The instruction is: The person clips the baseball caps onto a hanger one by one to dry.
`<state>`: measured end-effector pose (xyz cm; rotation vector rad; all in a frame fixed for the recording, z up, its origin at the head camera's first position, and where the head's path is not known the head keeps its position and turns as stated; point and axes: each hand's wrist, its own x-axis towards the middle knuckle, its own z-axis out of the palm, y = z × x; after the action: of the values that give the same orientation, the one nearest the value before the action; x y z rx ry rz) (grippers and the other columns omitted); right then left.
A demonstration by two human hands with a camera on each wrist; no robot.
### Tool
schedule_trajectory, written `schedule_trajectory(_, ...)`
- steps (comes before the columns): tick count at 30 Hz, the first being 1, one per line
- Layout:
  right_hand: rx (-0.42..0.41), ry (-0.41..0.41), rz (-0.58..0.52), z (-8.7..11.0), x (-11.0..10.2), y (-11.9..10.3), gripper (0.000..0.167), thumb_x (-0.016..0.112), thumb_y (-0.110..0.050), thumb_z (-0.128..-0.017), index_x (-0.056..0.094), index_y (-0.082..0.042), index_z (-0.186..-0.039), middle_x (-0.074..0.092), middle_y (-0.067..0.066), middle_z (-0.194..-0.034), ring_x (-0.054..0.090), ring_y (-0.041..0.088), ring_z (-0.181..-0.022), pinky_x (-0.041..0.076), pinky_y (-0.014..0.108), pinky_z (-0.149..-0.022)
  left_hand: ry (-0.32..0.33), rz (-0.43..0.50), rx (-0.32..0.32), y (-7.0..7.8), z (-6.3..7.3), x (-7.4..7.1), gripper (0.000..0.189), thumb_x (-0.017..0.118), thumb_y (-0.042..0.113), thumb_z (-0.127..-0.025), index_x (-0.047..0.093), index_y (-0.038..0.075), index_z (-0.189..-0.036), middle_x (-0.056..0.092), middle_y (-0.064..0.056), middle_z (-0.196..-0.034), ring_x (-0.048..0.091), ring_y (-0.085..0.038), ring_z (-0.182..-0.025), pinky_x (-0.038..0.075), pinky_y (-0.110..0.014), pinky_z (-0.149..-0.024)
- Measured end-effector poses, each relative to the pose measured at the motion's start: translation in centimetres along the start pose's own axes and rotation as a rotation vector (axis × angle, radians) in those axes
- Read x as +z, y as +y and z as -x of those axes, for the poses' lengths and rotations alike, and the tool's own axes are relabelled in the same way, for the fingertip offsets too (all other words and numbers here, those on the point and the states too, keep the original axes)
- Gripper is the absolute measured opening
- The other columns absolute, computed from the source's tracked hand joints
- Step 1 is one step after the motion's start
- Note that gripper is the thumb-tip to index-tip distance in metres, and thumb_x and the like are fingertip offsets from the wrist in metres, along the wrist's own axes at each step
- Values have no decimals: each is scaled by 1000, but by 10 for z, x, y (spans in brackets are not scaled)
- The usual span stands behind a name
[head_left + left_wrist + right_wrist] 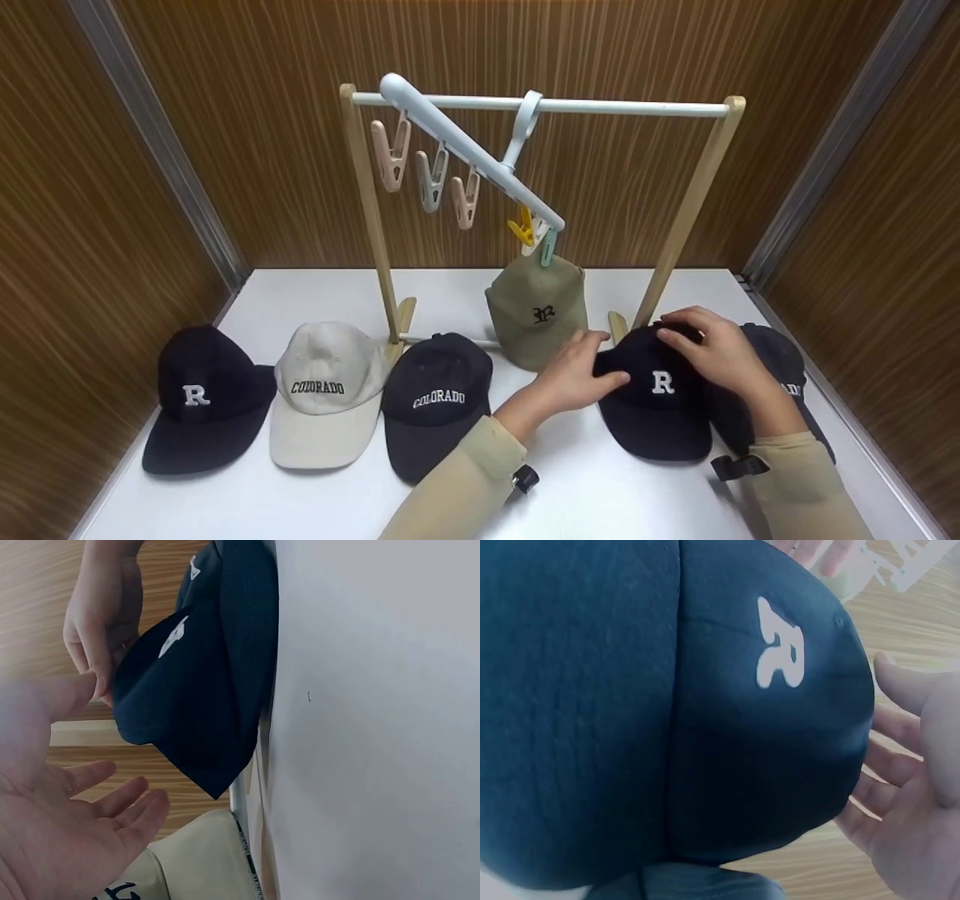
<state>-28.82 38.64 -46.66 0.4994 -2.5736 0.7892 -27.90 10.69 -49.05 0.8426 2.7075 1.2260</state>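
Note:
A navy cap with a white R (652, 386) rests on the white table, brim toward me. My right hand (716, 349) is at the top of its crown; in the right wrist view, the right hand's fingers (889, 791) pass behind the crown's edge while the thumb stands apart from them. Their tips are hidden. Beside the cap's left side is my left hand (574, 375), fingers loosely spread; the left wrist view shows nothing in its palm. Behind the left hand, an olive cap (532, 307) hangs from the pale blue clip hanger (469, 154).
The hanger hooks over a wooden-legged rack's white rail (630, 109). To the left sit another navy R cap (206, 382), a beige cap (326, 375) and a dark Colorado cap (439, 397). A further dark cap (780, 360) is partly behind my right arm. Wood-grain walls enclose the table.

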Motion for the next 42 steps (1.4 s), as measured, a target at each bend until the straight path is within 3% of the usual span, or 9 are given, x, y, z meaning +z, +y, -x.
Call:
schedule_trajectory(4, 80, -78, -16, 1, -7, 4, 38, 77, -27, -108, 74, 1, -135, 75, 23, -132, 67, 49, -127, 48, 67, -108, -19, -1, 3, -1, -2, 3, 73, 75, 47, -105, 50, 10, -162, 55, -5, -156, 51, -18, -147, 41, -32, -122)
schedule_trajectory(8, 139, -159, -40, 3, -12, 9, 50, 72, -35, -111, 68, 3, -144, 70, 28, -141, 62, 54, -135, 44, 72, -112, -48, -9, 7, -3, -4, 5, 76, 76, 48, -105, 49, 9, -164, 53, -5, -158, 49, -16, -149, 40, -32, -123)
schedule_trajectory(16, 165, -242, -36, 4, -20, 16, 59, 70, -40, -111, 63, 4, -150, 67, 30, -145, 63, 53, -134, 45, 69, -111, -78, -28, 33, -2, -7, 8, 75, 76, 48, -104, 50, 10, -163, 56, -4, -161, 49, -16, -150, 39, -30, -123)
schedule_trajectory(23, 182, -303, -41, 6, -25, 20, 64, 71, -42, -110, 60, 5, -152, 66, 31, -145, 62, 52, -134, 45, 70, -112, -66, -22, 40, -1, -13, 12, 70, 77, 47, -104, 54, 10, -159, 62, -4, -152, 55, -15, -143, 43, -31, -119)
schedule_trajectory(31, 148, -330, -38, 8, -25, 25, 60, 77, -38, -107, 63, 3, -148, 72, 25, -139, 66, 42, -127, 48, 64, -107, -62, -24, 25, -3, -14, 17, 69, 79, 46, -103, 56, 9, -156, 65, -6, -148, 59, -15, -138, 46, -31, -116)
schedule_trajectory(38, 162, -361, -44, 10, -27, 26, 70, 85, -39, -101, 61, 4, -150, 72, 23, -138, 66, 37, -124, 49, 58, -106, -64, 19, -1, -9, -17, 21, 73, 82, 44, -101, 56, 5, -156, 66, -10, -149, 61, -16, -137, 47, -31, -115)
schedule_trajectory(42, 165, -379, -38, 11, -29, 27, 74, 89, -39, -96, 61, 4, -150, 74, 20, -134, 67, 34, -121, 50, 54, -105, -73, -8, -21, -10, -18, 24, 72, 81, 46, -101, 57, 6, -156, 66, -10, -149, 60, -17, -138, 47, -31, -115)
